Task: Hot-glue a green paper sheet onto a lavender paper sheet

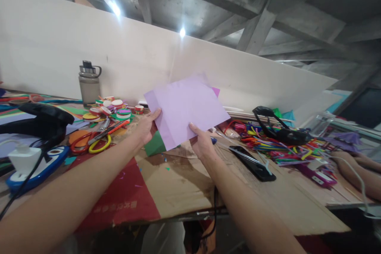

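Observation:
Light purple paper (192, 107) is held up above the table, in more than one sheet, with blurred upper edges. My left hand (147, 127) pinches its left edge between thumb and fingers. At the lower edge, my right hand (203, 141) grips the paper, thumb on the front and fingers hidden behind. A green sheet (155, 145) lies on the table just below the paper. Part of a brighter purple piece (216, 91) shows behind the right side of the paper.
Scissors (99, 143), ribbon rolls (117, 104) and a bottle (89, 85) are at the left, near a blue power strip (38, 170). A phone (253, 163), colourful pipe cleaners (276, 145) and a black headset-like object (279, 129) lie right. Another person's arms (357, 168) rest far right.

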Demonstrator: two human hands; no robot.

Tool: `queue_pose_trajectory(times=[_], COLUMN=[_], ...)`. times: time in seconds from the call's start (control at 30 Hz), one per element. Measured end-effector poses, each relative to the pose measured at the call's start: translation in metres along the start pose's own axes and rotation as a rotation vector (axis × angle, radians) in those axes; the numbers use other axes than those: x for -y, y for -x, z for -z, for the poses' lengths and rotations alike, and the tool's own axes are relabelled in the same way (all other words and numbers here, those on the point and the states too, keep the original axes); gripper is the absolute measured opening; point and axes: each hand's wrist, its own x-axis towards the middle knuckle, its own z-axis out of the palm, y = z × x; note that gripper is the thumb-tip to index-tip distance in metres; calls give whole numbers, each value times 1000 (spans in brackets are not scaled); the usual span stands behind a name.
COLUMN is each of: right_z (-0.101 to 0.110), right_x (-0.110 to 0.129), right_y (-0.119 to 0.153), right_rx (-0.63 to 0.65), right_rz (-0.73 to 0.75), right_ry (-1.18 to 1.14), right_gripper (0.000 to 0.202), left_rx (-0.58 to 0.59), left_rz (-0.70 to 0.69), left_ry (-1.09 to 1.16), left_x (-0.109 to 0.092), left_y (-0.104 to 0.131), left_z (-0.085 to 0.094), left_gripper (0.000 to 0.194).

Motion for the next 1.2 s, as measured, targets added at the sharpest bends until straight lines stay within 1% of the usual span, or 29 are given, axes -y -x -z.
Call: queue_pose_trajectory(times=[0.1,0.27,0.4,0.47,0.7,0.83,0.97,1.07,1.2], right_z=[1,2,3,4,2,1,0,0,2], right_x=[-1,0,-1,-1,0,2,3,2,1], right_y=[-1,-1,-2,-3,-1,0,-1,-1,2], right_rx=[-4,20,13,16,-6,-17,-33,-38,9], right_rz=[-28,-57,-65,-62,-100,-118,-141,-175,-286], right_ry=[-22,-31,-28,-10,-46,-65,-94,-94,3], right_gripper=[34,34,35,34,37,34,32,30,26], left_rx=[-42,-84,-56,-31,13,34,40,48,67], left_rz=[-3,-35,-85,-104,-82,-54,-61,-67,-68], left_ry=[9,36,18,0,32,43,17,7,24], left_x=[0,0,0,-1,-2,-2,-1,-2,-4], left_y=[-2,-4,-6,-6,-9,-9,-8,-7,-10], left_z=[1,1,3,5,7,6,4,3,5], left_gripper=[28,26,19,19,19,20,16,14,14])
